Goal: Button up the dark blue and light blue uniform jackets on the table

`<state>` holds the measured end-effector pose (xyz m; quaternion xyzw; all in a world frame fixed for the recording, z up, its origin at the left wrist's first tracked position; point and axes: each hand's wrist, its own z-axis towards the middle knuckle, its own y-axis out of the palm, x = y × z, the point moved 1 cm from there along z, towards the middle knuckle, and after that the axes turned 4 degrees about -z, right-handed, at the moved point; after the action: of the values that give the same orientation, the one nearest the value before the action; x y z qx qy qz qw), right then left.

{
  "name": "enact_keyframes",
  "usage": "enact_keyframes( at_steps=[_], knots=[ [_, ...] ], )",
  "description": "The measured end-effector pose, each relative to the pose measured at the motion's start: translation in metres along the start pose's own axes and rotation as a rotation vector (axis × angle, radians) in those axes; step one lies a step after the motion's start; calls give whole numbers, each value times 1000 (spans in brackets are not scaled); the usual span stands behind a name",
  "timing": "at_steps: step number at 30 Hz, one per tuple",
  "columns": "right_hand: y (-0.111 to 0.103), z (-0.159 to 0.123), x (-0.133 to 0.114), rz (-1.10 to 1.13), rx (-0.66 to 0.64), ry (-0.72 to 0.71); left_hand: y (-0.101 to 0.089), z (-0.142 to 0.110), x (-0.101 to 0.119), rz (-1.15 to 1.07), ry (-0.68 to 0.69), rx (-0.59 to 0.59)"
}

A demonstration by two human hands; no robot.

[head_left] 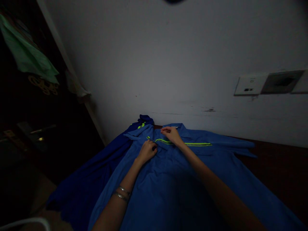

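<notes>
A blue collared work shirt with yellow-green trim lies spread out, its collar toward the wall. My left hand is closed on the shirt's front, fingers curled into the cloth below the trim. Up and to the right, my right hand hovers over or rests against the shirt near the collar, thumb and fingers pinched together. Whatever is between those fingertips, if anything, is too small and dark to make out. A darker blue garment with yellow-green stripes lies to the left, partly under the shirt.
The shirt lies on a dark brown surface against a pale wall. Switch and socket plates are on the wall at right. At left stands a dark door with a handle and a hanging light green cloth. Lighting is dim.
</notes>
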<state>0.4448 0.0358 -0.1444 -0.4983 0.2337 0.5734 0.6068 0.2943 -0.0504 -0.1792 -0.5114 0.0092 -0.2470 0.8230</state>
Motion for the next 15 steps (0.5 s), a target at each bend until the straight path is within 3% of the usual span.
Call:
enact_keyframes(
  at_steps=[3,7,15],
  knots=[
    [-19,3,-12,27,-13,-47,-2,-2,3,65,-1,-40],
    [-52,1,-22,25,-105,-108,-6,-3,12,98,14,21],
    [-115,-32,15,-552,-262,-92,-2,-3,37,135,172,271]
  ],
)
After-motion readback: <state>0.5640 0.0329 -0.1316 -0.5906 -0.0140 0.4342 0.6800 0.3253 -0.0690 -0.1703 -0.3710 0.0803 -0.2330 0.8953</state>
